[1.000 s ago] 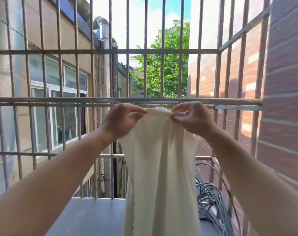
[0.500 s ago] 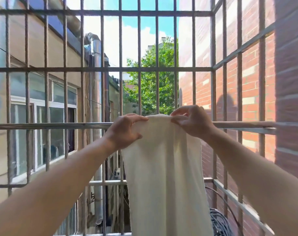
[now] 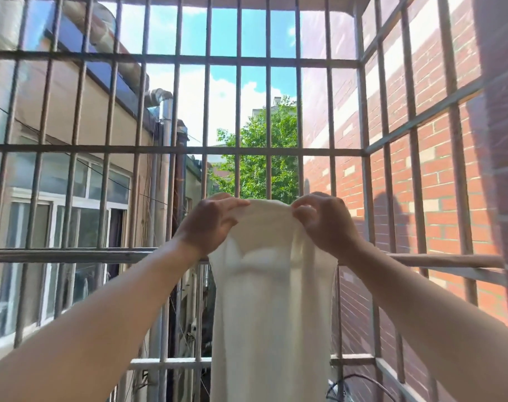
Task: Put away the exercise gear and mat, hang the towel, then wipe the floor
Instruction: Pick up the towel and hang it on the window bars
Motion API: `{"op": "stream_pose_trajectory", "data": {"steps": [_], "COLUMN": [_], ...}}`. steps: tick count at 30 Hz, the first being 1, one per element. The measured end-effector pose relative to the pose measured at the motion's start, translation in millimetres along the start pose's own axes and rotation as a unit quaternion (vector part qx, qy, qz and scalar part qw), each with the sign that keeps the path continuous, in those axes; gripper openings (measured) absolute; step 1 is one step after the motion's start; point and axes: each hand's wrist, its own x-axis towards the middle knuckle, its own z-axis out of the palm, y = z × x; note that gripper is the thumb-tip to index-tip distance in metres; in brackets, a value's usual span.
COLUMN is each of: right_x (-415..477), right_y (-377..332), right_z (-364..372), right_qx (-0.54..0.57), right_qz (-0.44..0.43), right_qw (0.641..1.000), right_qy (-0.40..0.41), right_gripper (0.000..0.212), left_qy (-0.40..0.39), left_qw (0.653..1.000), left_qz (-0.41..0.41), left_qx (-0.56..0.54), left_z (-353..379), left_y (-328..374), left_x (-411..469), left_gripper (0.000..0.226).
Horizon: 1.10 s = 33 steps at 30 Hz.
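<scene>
Your left hand (image 3: 210,224) and right hand (image 3: 326,224) each pinch the towel (image 3: 271,314) by its top edge, above the rail (image 3: 73,254). It seems not yet draped over; the wiping is left.

The towel (image 3: 273,314), a plain cream cloth, sunlit and slightly translucent, is hanging lengthwise as one narrow panel with soft vertical folds. Its top edge is arching just above the rail (image 3: 73,254). That edge is being held bunched between the left hand (image 3: 209,224), gripping one corner, and the right hand (image 3: 325,224), pinching the other. Below that edge the cloth is crossing in front of the rail and covering it, then falling straight down well below it, out of view. Whether cloth and rail are touching cannot be told.
</scene>
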Motion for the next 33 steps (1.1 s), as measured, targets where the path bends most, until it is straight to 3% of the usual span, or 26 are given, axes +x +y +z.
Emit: {"op": "stream_pose_trajectory", "data": {"steps": [7, 11, 13, 15, 16, 21, 27, 33], "right_x": [28, 43, 47, 48, 47, 32, -1, -8], "right_y": [10, 19, 29, 43, 49, 57, 42, 42], "right_z": [16, 32, 44, 52, 52, 32, 34, 49], "right_qx": [0.002, -0.018, -0.041, -0.048, -0.036, 0.038, 0.031, 0.058], "right_qz": [0.005, 0.031, 0.064, 0.110, 0.129, 0.106, 0.025, 0.028], "right_qw": [1.000, 0.999, 0.992, 0.954, 0.934, 0.928, 0.949, 0.967], "right_qy": [-0.010, -0.007, -0.101, -0.276, -0.331, -0.356, -0.312, -0.245], "right_gripper": [0.012, 0.013, 0.014, 0.016, 0.016, 0.014, 0.026, 0.016], "left_qy": [-0.004, -0.034, -0.145, -0.292, -0.321, -0.265, -0.207, -0.172], "left_qw": [0.999, 0.996, 0.979, 0.936, 0.923, 0.945, 0.959, 0.968], "left_qz": [-0.018, -0.080, -0.141, -0.196, -0.210, -0.182, -0.168, -0.147], "left_qx": [0.032, 0.025, 0.027, 0.014, -0.005, -0.062, -0.096, -0.111], "left_z": [12, 22, 32, 41, 43, 39, 38, 40], "left_y": [-19, -35, -46, -56, -59, -67, -69, -72], "left_x": [30, 35, 28, 17, 13, -1, -15, -27], "left_gripper": [0.043, 0.043, 0.041, 0.025, 0.015, 0.008, 0.005, 0.015]}}
